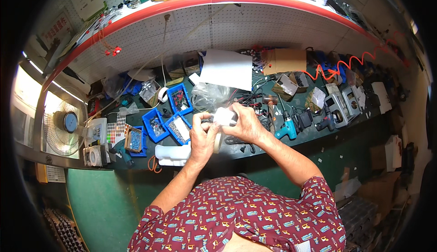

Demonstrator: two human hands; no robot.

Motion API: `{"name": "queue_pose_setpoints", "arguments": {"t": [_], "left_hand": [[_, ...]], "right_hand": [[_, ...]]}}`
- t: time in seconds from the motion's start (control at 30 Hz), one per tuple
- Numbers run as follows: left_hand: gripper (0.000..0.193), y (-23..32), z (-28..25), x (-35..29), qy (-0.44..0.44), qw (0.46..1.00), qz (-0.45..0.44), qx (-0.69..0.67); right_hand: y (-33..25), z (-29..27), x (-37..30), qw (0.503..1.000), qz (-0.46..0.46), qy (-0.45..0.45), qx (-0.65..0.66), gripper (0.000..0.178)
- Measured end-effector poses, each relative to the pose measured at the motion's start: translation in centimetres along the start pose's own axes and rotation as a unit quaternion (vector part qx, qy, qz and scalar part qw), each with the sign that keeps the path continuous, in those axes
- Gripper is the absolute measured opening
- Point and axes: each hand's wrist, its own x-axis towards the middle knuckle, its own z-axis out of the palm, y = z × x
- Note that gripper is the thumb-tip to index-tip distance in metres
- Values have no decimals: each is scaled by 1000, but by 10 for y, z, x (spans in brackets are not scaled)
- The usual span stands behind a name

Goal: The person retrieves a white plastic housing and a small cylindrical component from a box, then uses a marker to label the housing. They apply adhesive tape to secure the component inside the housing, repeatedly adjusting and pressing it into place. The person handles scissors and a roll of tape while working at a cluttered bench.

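In front of my chest I hold a small white piece (224, 115) between both hands, above the bench's front edge. My left hand (203, 137) pinches it from the left side with thumb and fingers. From the right, my right hand (248, 124) closes its fingers around the other side. The piece is too bright for me to make out its kind. Just below my left hand lies a white rounded plastic part (173, 153) on the bench. Blue bins (156, 125) of small screws and parts stand left of my hands.
A teal cordless drill (287, 126) lies to the right, near a dark power tool (325, 122). Cables (246, 98) tangle behind my hands, beside a white sheet (226, 69). Orange-handled scissors (154, 164) hang over the front edge. A fan (68, 123) stands at far left.
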Motion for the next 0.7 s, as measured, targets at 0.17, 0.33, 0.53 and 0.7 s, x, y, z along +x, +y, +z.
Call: {"name": "queue_pose_setpoints", "arguments": {"t": [0.17,0.33,0.53,0.7], "left_hand": [[40,-9,-3,1,-18,1000,-11,-9],[51,-18,-5,3,-78,987,-49,-134],[65,-16,-10,3,-116,980,-90,-134],[65,-5,-4,-1,-133,986,-67,-81]], "right_hand": [[6,1,0,999,31,-19,28,51],[14,-6,2,996,59,-48,36,54],[15,-10,-1,990,89,-98,51,55],[26,-20,1,973,101,-184,100,58]]}}
